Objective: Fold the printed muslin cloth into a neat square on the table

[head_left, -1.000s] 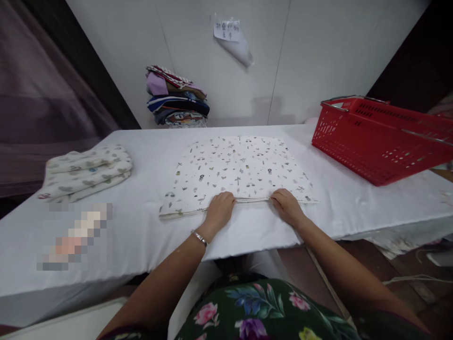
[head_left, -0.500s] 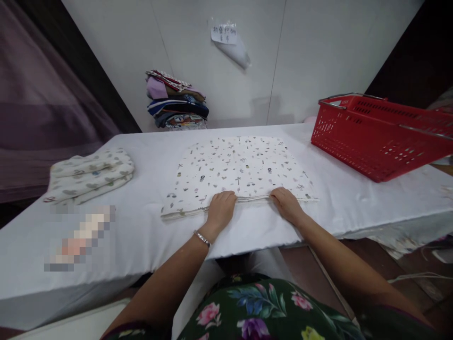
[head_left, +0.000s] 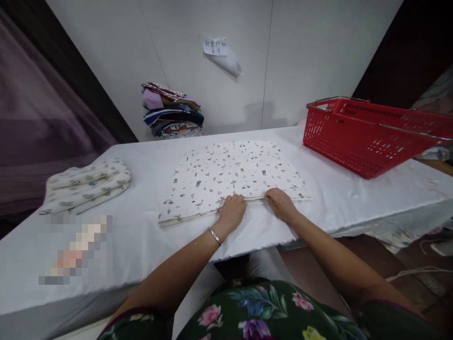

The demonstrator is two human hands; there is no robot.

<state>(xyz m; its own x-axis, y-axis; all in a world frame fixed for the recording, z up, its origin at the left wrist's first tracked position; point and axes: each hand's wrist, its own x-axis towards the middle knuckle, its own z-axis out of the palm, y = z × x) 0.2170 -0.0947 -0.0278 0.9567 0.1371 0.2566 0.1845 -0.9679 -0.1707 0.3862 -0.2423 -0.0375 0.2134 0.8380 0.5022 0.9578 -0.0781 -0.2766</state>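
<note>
A white cloth (head_left: 226,172) with small printed motifs lies folded in layers in front of me. Both my hands grip its near edge. My left hand (head_left: 232,211) is closed on that edge at about the middle, a bracelet on its wrist. A short way to the right, my right hand (head_left: 279,203) pinches the same edge, thumb and fingers together. Between the two hands the layered edge shows; the fingertips are partly hidden by the backs of the hands.
The white-covered table (head_left: 141,245) carries another folded printed cloth (head_left: 88,184) at left, a pixelated patch near it, and a red basket (head_left: 368,137) at right. A stack of folded fabrics (head_left: 173,111) stands against the wall, under a taped paper sign (head_left: 215,47).
My left hand has shifted right along the cloth's near edge, closer to my right hand. Both hands remain on the edge. The camera view has moved slightly.
</note>
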